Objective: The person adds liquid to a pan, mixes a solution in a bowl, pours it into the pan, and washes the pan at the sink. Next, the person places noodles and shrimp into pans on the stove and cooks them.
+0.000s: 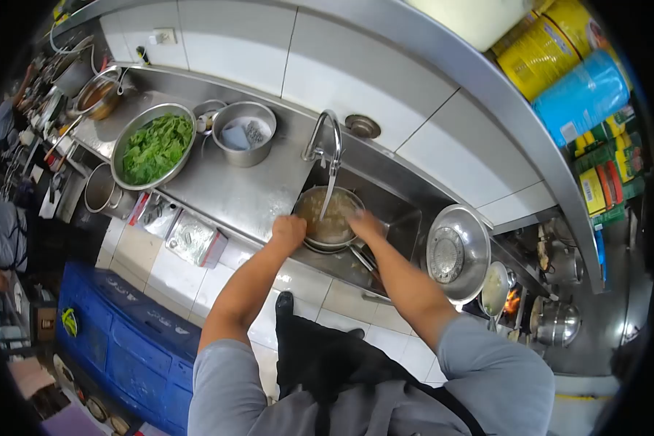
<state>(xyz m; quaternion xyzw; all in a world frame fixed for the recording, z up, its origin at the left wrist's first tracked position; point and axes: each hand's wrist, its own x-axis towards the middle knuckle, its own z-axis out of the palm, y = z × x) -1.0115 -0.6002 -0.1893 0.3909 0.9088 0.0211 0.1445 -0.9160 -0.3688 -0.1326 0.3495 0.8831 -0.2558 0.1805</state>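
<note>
Beneath the Tap (336, 144): a Bowl (346, 198) of Cloudy Liquid

Head view. At the sink (397, 209), the round metal bowl stands under a stream of water (327, 201) that falls into its brownish, cloudy contents. The bowl lies between the two hands. Left hand (289, 231): set at the bowl's left rim, knuckles uppermost, its fingers curled and gripping the edge, so that the vessel lies immediately to their right. Right hand (367, 226): blurred, at the opposite rim, its fingers directed inward, so that the vessel lies to their left; whether they grasp the edge or are loose cannot be told. A metal handle (365, 260) extends below the right hand; the vessel to which it belongs is unclear. Left of the sink, the counter (267, 195) carries a deep pot (244, 157) with a pale blue item (235, 137) inside and, farther left, a wide basin (130, 129) of leafy greens (158, 147). Right of the sink, beyond the right forearm, rests a large steel mixing bowl (477, 248).
</note>
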